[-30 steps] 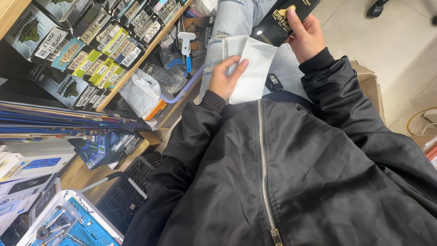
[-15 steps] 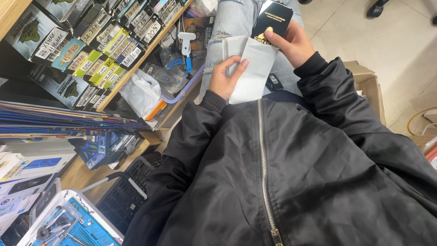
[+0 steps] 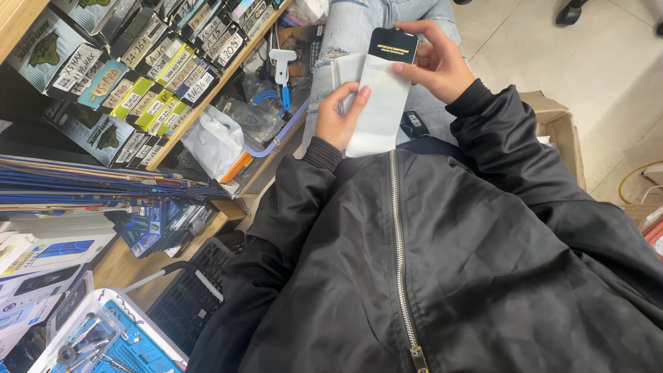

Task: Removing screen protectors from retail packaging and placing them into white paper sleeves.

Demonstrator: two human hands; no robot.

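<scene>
Hands (image 3: 387, 90) around white sleeve (image 3: 376, 110), black card (image 3: 391, 44).

Bright even indoor light, soft shadows, sharp focus, slight wide-angle distortion

Wooden shelves (image 3: 228, 76) stand at left, packed with boxes (image 3: 148, 65). Pale tiled floor (image 3: 587, 48) spreads right, beside a cardboard box (image 3: 563, 128).

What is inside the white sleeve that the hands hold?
A black card sticks out of the white sleeve at the top. Only its upper end shows; the rest is covered by the sleeve.
</scene>
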